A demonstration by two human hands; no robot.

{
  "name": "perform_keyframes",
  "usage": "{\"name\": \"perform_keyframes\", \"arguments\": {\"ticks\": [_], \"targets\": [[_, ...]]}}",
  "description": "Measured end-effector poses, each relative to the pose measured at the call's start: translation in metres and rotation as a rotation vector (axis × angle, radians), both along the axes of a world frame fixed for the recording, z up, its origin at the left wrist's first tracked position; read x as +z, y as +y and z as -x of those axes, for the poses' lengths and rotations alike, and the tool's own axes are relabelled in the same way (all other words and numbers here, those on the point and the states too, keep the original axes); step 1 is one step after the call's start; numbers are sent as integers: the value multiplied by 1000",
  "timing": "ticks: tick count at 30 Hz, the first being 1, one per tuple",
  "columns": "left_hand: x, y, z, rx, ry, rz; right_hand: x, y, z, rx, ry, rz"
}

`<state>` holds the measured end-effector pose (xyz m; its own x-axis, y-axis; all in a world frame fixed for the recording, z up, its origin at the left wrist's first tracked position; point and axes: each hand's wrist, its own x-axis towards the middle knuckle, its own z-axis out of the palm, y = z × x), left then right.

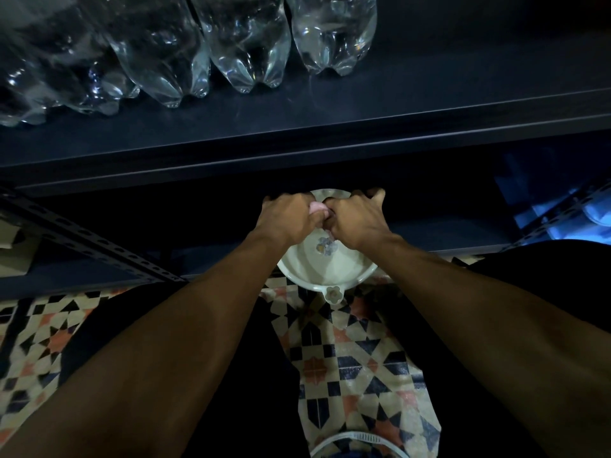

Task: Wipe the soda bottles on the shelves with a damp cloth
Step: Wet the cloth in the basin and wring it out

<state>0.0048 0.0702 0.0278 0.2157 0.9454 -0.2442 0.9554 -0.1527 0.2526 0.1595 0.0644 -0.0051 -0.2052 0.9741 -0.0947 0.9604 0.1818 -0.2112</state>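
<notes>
Several clear plastic soda bottles (248, 41) stand in a row on the dark upper shelf (363, 120). Below the shelf, my left hand (287, 216) and my right hand (357, 216) are pressed together over a white bowl (330, 276) with a flower print inside. Both hands grip a small pink cloth (86, 206); only a bit of it shows between the fists. Water drips from the cloth into the bowl. The bowl sits at the edge of a lower shelf, above the floor.
A perforated metal shelf upright (82, 239) slants at the left. Blue-lit items (578, 213) lie on the lower shelf at the right. Patterned tile floor (347, 358) lies below, between my dark-clad legs. A white ribbed rim (357, 439) shows at the bottom.
</notes>
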Motion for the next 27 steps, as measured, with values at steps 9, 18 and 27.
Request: {"name": "perform_keyframes", "arguments": {"ticks": [9,18,27], "targets": [[3,4,-6,39,-16,79,-3,-2,3,-26,69,11],[3,2,-3,29,-35,8,-5,-2,1,-80,127,9],[-8,3,-1,160,-302,111,-10,-6,-5,-76,204,56]]}}
